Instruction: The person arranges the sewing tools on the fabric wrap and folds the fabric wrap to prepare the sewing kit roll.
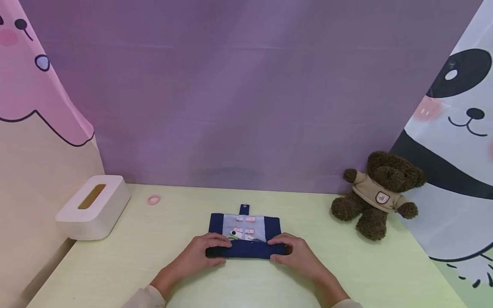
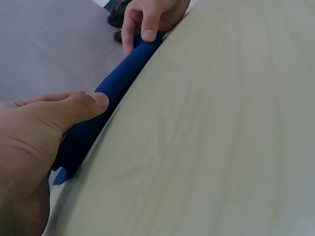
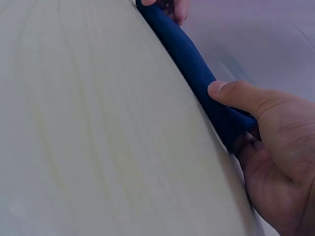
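Note:
A navy cloth roll-up pouch [image 1: 250, 250] lies on the table, its near edge folded over into a thick roll. Its pale grey inner panel [image 1: 257, 222] shows small pink-and-white items in loops, and a green-and-white handled tool [image 1: 233, 235] pokes out partly hidden by the fold. A strap with a snap [image 1: 244, 208] sticks out at the far edge. My left hand [image 1: 206, 250] grips the left end of the roll, thumb on the near side [image 2: 101, 101]. At the right end my right hand [image 1: 292, 252] holds the roll the same way, thumb pressing the navy cloth [image 3: 189, 61].
A white tissue box [image 1: 113, 205] stands at the table's left edge. Near the back left lies a pink ring [image 1: 153, 199]. A brown teddy bear [image 1: 379, 196] in a beige top sits at the back right, and a purple cloth [image 1: 246, 107] hangs behind the table.

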Demonstrator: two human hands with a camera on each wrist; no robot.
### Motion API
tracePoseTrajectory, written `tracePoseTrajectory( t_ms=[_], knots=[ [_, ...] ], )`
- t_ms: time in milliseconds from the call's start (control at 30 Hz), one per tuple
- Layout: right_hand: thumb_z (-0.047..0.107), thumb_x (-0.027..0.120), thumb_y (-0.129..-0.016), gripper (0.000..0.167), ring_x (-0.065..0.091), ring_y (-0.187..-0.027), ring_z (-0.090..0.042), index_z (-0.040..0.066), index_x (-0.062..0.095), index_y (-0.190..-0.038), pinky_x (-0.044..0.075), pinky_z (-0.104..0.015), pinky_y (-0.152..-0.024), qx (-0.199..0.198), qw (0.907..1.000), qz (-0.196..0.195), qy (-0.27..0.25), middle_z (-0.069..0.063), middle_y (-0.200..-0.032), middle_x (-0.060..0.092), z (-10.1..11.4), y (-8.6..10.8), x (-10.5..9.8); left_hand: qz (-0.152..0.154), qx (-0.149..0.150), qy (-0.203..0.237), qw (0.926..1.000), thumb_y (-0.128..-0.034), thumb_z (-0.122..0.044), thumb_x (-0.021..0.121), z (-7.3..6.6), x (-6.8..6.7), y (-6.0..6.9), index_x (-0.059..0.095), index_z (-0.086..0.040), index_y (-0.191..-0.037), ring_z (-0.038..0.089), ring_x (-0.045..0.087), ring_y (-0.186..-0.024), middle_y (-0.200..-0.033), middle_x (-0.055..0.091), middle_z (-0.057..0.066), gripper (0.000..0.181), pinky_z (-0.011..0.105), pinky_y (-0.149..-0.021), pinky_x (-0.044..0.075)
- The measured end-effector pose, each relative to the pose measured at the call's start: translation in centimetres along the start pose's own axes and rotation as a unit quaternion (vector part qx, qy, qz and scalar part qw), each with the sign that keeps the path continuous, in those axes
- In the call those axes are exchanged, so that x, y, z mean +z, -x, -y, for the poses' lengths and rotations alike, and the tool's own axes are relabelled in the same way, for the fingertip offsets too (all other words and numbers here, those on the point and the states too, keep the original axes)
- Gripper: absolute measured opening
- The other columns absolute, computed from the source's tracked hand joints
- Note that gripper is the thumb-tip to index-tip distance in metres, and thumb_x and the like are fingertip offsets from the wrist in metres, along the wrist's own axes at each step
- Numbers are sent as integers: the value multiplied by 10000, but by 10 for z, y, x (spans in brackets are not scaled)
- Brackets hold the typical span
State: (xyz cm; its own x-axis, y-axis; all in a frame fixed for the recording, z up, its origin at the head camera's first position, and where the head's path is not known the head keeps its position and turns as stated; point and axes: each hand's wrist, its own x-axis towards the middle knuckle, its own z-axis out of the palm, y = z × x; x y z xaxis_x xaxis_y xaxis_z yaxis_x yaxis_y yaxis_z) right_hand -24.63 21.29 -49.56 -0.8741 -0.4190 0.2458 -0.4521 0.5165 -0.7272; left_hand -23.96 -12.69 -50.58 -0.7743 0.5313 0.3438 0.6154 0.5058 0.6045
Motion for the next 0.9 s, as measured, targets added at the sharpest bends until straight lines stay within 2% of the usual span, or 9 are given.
tracePoseTrajectory(
  t_ms=[100, 200, 267, 367, 500, 600, 667, 767, 900],
  knots=[
    [217, 860, -847, 299, 638, -1088, -107, 155, 778, -1127, 516, -186, -845, 12, 10000, -5, -36, -58, -1166, 738, 2, 0, 0, 86, -342, 145, 9993, -865, -221, 846, 3, 3, -1, 763, -240, -1224, 188, 652, -1212, -1281, 699, -59, 369, 397, -1070, 521],
    [195, 844, -861, 280, 619, -1006, -76, 148, 773, -1127, 513, -188, -763, 66, 9999, -18, -75, -63, -1153, 732, 4, 0, -1, 71, -500, 211, 9985, -875, -223, 837, 4, 4, -2, 764, -271, -1219, 186, 646, -1219, -1284, 694, -73, 355, 415, -1076, 514],
    [193, 834, -872, 275, 617, -989, -75, 146, 765, -1134, 525, -194, -751, 113, 9999, -32, -42, -56, -1156, 724, 8, 0, -3, 47, -516, 225, 9984, -882, -210, 829, 4, 5, -2, 767, -275, -1213, 184, 646, -1213, -1278, 695, -71, 343, 413, -1072, 516],
    [157, 823, -878, 288, 644, -988, -143, 121, 753, -1155, 565, -227, -777, 224, 9997, -120, -73, -48, -1172, 714, 17, -1, -7, 34, -484, 223, 9986, -884, -185, 823, 5, 5, -3, 770, -266, -1209, 183, 651, -1203, -1270, 700, -64, 339, 406, -1067, 519],
    [82, 822, -861, 308, 673, -1029, -252, 108, 751, -1160, 590, -300, -852, 108, 9979, -620, 121, -33, -1167, 718, 34, -2, -12, 48, -447, 191, 9988, -888, -176, 818, 5, 4, -2, 770, -254, -1212, 183, 653, -1202, -1269, 702, -59, 336, 405, -1067, 517],
    [48, 816, -857, 318, 679, -1010, -259, 143, 750, -1154, 590, -326, -886, 52, 9960, -890, 104, -38, -1143, 729, 44, -2, -13, 84, -453, 200, 9987, -892, -173, 814, 4, 4, -2, 769, -250, -1215, 183, 653, -1201, -1267, 703, -55, 335, 408, -1068, 516],
    [43, 808, -863, 317, 677, -1010, -249, 140, 743, -1158, 592, -336, -903, 85, 9966, -818, -93, -62, -1141, 729, 48, -2, -11, 117, -482, 225, 9985, -892, -172, 814, 4, 3, -3, 770, -249, -1216, 183, 653, -1199, -1265, 704, -52, 335, 409, -1068, 517],
    [40, 796, -875, 303, 676, -999, -246, 77, 730, -1169, 597, -342, -898, 118, 9977, -469, -466, -120, -1136, 724, 49, -3, -5, 150, -529, 249, 9982, -891, -171, 813, 3, 3, -3, 770, -246, -1216, 185, 653, -1200, -1268, 703, -47, 336, 413, -1071, 516],
    [28, 797, -870, 296, 685, -973, -213, 26, 727, -1158, 602, -322, -875, 146, 9981, -293, -513, -107, -1101, 728, 39, -4, 3, 170, -590, 261, 9978, -897, -179, 810, 2, 3, -3, 767, -258, -1218, 190, 649, -1210, -1278, 700, -47, 334, 421, -1079, 511]
  ],
)
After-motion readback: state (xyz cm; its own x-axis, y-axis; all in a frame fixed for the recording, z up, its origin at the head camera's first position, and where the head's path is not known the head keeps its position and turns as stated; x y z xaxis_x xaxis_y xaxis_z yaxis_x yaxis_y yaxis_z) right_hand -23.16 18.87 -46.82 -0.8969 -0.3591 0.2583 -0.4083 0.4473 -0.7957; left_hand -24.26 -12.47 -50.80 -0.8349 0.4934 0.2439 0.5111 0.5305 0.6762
